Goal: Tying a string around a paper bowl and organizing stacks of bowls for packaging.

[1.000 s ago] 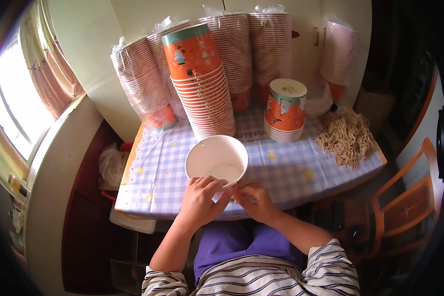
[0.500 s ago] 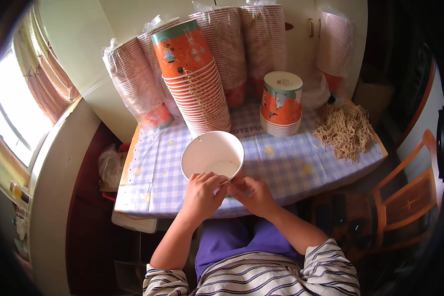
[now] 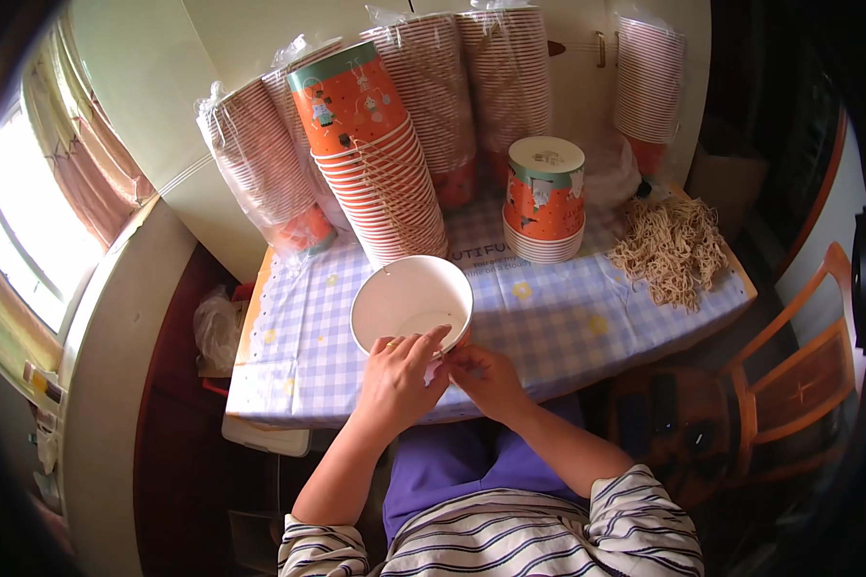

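Observation:
A white-lined paper bucket (image 3: 409,288) stands upright at the near side of the table, its mouth toward me. My left hand (image 3: 404,370) holds its near rim, the index finger stretched over the edge. Beside it, my right hand (image 3: 486,380) is closed in a pinch against the outside of the same rim; whatever is between its fingertips is too small to make out. A short bit of cord shows at the bucket's far rim. Directly behind leans a tall stack of orange and green paper buckets (image 3: 351,101), with several twisted cords hanging down its side.
A shorter upside-down bucket stack (image 3: 547,202) stands right of centre. A tangled heap of tan cords (image 3: 672,252) lies at the table's right end. Plastic-wrapped bucket stacks (image 3: 260,159) line the back by the cabinet. A wooden chair (image 3: 794,370) stands at the right.
My left index finger has straightened and lifted over the bucket's rim. My right hand has stayed pinched at nearly the same spot, and the bucket has barely moved.

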`<state>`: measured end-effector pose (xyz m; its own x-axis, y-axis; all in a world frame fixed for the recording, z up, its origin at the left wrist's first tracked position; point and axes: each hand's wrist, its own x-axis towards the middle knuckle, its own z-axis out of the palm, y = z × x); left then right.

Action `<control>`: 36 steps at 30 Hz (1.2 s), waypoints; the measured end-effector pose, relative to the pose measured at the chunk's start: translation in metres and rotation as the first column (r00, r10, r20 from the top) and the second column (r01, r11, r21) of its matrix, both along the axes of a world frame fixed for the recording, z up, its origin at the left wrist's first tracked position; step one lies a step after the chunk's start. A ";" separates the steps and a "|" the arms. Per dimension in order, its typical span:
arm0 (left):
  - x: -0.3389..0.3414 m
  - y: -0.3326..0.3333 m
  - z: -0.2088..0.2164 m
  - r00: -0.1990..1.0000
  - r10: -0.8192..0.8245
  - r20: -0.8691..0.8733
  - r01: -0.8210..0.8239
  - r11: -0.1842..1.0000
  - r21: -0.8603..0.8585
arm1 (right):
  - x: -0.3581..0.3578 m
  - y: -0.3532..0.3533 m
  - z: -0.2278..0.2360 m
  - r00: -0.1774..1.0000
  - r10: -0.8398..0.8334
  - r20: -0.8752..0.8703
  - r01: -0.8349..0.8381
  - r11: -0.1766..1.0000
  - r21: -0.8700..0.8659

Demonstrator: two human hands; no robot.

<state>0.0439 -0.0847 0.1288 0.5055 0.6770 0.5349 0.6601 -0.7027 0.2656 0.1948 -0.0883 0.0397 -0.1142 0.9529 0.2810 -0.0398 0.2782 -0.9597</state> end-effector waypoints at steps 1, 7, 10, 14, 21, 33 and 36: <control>0.000 0.002 -0.002 1.000 -0.003 -0.027 0.003 1.000 0.018 | 0.000 -0.001 0.002 1.000 0.002 0.016 -0.003 1.000 0.005; 0.000 0.004 -0.003 0.994 -0.069 -0.089 0.073 0.996 0.045 | 0.000 0.000 -0.002 0.999 -0.034 0.013 0.033 0.999 0.038; -0.002 0.007 -0.004 0.991 -0.100 -0.092 0.107 0.991 0.075 | 0.001 -0.002 0.003 0.999 -0.030 0.015 0.030 0.999 0.017; -0.004 0.011 -0.008 0.987 -0.136 -0.080 0.145 0.983 0.116 | 0.002 -0.003 0.004 0.999 -0.033 0.015 0.033 0.999 0.004; -0.008 0.014 -0.007 0.987 -0.161 -0.018 0.162 0.973 0.164 | 0.005 -0.002 -0.001 0.999 -0.036 0.038 0.035 0.999 0.009; -0.004 0.012 0.001 0.990 -0.133 0.046 0.129 0.989 0.072 | 0.002 -0.006 0.005 0.997 0.015 -0.076 -0.016 1.000 -0.007; -0.003 0.012 -0.001 0.991 -0.123 0.060 0.118 0.990 0.082 | 0.002 -0.006 0.004 0.996 0.013 -0.084 -0.015 1.000 -0.013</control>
<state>0.0409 -0.0723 0.1276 0.5436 0.5682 0.6178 0.5526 -0.7963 0.2463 0.1965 -0.0941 0.0440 -0.1041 0.9552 0.2770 -0.1241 0.2639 -0.9565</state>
